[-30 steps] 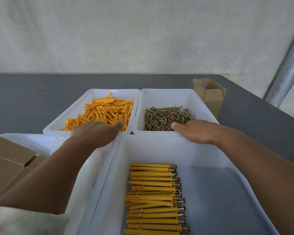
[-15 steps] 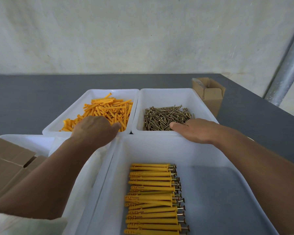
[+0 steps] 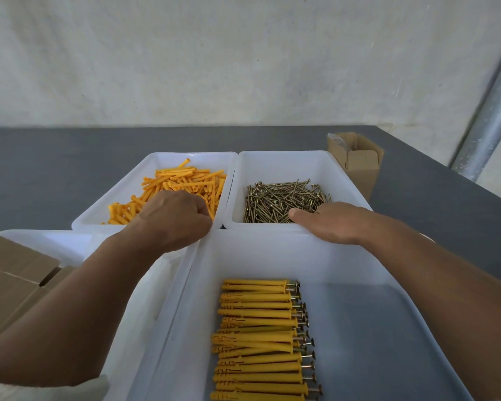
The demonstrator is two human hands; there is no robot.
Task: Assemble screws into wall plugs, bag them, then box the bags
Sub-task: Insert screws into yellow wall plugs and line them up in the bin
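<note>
One view only: head cam, looking fwd and down, close over both hands. Left hand (image 3: 172, 219) and right hand (image 3: 331, 222) sit mid-frame; near tray (image 3: 272, 256) just below them, wall (image 3: 243, 59) fills the top beyond.

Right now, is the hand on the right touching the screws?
Cannot tell. In the head view the right hand lies flat over the near edge of the screws, fingertips hidden; no contact or gap shows plainly.

Your matt dark grey desk (image 3: 55, 157), smooth white plastic bins (image 3: 287, 163), orange plastic wall plugs (image 3: 185, 180) at eleven o'clock, shiny brass-toned metal screws (image 3: 284, 198) at one o'clock, plain brown cardboard box (image 3: 359, 166), rough pale wall (image 3: 243, 59), dull metal pipe (image 3: 489, 111)
</note>
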